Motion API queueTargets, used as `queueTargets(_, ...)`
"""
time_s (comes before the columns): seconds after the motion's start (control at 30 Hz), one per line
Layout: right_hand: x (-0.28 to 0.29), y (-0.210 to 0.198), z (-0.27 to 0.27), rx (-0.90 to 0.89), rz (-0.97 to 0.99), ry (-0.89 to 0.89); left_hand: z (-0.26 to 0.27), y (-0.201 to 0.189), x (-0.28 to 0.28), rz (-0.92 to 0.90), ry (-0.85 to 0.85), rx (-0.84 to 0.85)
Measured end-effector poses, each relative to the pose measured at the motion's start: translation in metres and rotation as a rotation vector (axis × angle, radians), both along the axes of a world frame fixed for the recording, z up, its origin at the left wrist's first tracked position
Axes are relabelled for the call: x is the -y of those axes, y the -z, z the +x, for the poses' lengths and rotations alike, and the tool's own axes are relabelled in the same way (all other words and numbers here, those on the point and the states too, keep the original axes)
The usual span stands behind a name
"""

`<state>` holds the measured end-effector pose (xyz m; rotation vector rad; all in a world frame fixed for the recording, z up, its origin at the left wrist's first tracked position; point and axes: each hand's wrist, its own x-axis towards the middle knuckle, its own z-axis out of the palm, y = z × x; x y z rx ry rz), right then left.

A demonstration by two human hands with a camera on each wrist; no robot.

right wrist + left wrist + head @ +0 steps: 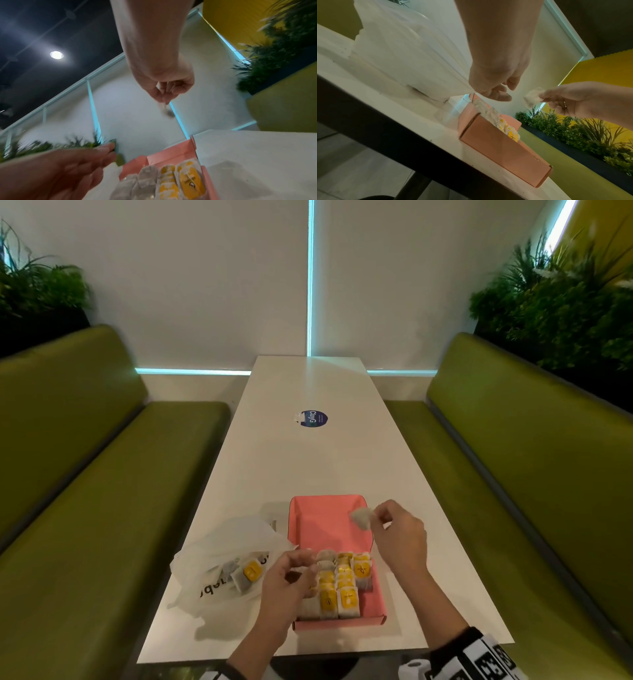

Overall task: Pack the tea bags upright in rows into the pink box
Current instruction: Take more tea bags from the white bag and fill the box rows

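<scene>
"ClayG" on the round blue sticker (314,418) on the table (274,460).
</scene>
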<state>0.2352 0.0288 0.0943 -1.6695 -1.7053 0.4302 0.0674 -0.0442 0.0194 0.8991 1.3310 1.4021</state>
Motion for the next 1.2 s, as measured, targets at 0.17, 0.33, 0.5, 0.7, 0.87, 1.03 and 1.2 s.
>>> queueTargets(0.17,0.019,-0.002,-0.017,0.151,-0.309,-0.643,0.002,-0.007,-0.003,0.08,-0.089,-0.121)
queueTargets(0.33,0.005,0.005,-0.009,0.354,-0.124,-0.144,0.002,-0.008,-0.005,0.102,-0.076,-0.178)
queueTargets(0.5,0.011,0.005,-0.013,0.213,-0.195,-0.212,0.008,-0.005,-0.006,0.176,0.048,-0.376)
queueTargets(0.7,0.022,0.007,-0.023,-0.275,-0.426,-0.318,0.013,-0.007,-0.008,0.223,0.088,-0.444)
queueTargets(0.87,0.022,0.001,-0.015,-0.323,-0.401,-0.346,0.004,-0.01,-0.014,0.117,0.046,-0.247)
queueTargets(1.03,0.023,0.002,-0.013,-0.245,-0.243,-0.353,0.001,-0.017,-0.014,0.067,0.045,-0.113)
queueTargets(1.2,0.026,0.009,-0.015,-0.171,-0.208,-0.49,0.002,-0.021,-0.012,0.097,0.045,-0.134)
